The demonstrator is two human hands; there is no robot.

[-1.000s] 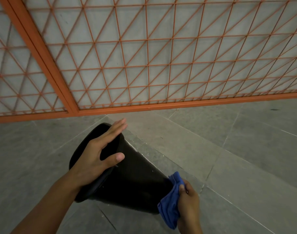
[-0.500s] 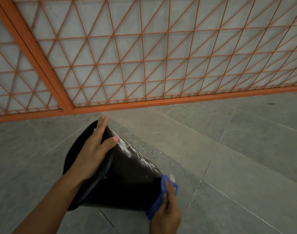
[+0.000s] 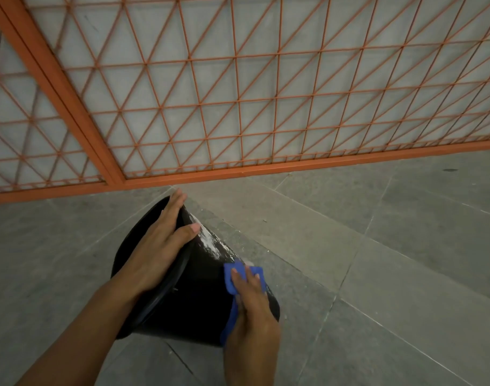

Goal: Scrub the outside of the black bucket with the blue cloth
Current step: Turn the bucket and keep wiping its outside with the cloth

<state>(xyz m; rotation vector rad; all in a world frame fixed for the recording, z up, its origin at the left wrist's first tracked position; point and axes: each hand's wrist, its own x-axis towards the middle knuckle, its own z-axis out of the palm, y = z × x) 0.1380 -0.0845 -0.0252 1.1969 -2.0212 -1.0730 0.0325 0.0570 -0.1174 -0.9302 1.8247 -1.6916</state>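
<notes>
While your left hand (image 3: 157, 246) grips the tipped black bucket (image 3: 193, 296) rim at 11 o'clock, your right hand (image 3: 252, 307) presses the blue cloth (image 3: 232, 277) flat-fingered against its side.

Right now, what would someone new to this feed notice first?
Probably the black bucket, tipped on its side on the grey floor, with a white smear along its upper wall. The right hand presses a blue cloth just below that smear, while the left hand has a grip on the rim. Behind stands an orange lattice gate.
</notes>
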